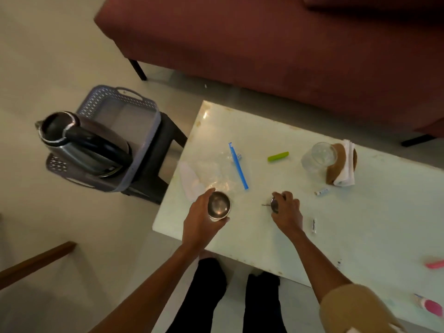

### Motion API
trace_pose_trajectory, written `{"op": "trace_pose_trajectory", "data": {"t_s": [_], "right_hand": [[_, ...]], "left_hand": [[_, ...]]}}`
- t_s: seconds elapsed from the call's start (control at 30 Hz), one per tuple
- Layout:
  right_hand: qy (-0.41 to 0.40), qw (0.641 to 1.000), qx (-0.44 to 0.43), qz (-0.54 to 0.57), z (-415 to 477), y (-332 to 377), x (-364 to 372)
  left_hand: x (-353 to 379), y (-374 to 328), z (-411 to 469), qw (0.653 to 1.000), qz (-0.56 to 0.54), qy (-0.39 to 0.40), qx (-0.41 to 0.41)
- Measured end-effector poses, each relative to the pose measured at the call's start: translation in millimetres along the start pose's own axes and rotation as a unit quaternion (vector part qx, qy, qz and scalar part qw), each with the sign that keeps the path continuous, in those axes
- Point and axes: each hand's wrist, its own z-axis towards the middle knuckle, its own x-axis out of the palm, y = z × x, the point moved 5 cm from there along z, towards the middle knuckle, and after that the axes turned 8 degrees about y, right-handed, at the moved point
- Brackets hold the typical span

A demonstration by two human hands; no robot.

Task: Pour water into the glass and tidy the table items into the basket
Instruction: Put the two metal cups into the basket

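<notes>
My left hand (200, 218) grips a steel glass (218, 205) from the side at the near left of the white table (360, 212). To its right, my right hand (287, 211) closes over a small round steel object (275, 203) resting on the table. A grey perforated basket (134, 109) sits on a dark stool left of the table, with a steel kettle (79, 143) lying inside it. A clear plastic bag with a blue clip (237, 164), a green item (278, 156) and two small tubes (321, 191) (313, 225) lie on the table.
A clear glass jar (317, 157) lies beside a brown and white folded cloth (343, 164) at the far right. A white cloth (189, 180) lies at the left edge. Pink items (432, 307) sit at the near right. A maroon sofa (288, 44) stands behind the table.
</notes>
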Motion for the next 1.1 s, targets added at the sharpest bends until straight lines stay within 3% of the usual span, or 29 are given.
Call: {"op": "trace_pose_trajectory", "data": {"t_s": [0.13, 0.27, 0.43, 0.63, 0.77, 1.1], "right_hand": [[-0.027, 0.999, -0.037, 0.014, -54.7, 48.4, -27.0], [-0.060, 0.992, -0.053, 0.096, -108.1, 95.7, -51.0], [-0.010, 0.982, -0.038, 0.187, -143.4, 121.2, -53.6], [0.020, 0.979, -0.071, 0.192, -159.2, 129.9, -66.1], [0.017, 0.975, -0.103, 0.197, -157.0, 149.8, -80.9], [-0.018, 0.965, -0.149, 0.214, -141.2, 261.1, -85.7]], "left_hand": [[-53.1, -24.5, -21.2, 0.999, -0.013, 0.019, 0.024], [-98.4, -50.6, -42.8, 0.998, 0.004, 0.022, 0.053], [-127.9, -67.8, -62.8, 0.997, 0.044, 0.018, 0.056], [-148.1, -56.6, -74.7, 0.994, 0.100, 0.032, 0.023], [-168.1, -48.7, -82.1, 0.995, 0.095, 0.002, 0.012], [-244.3, -20.6, -61.5, 0.993, 0.092, -0.036, 0.057]]}}
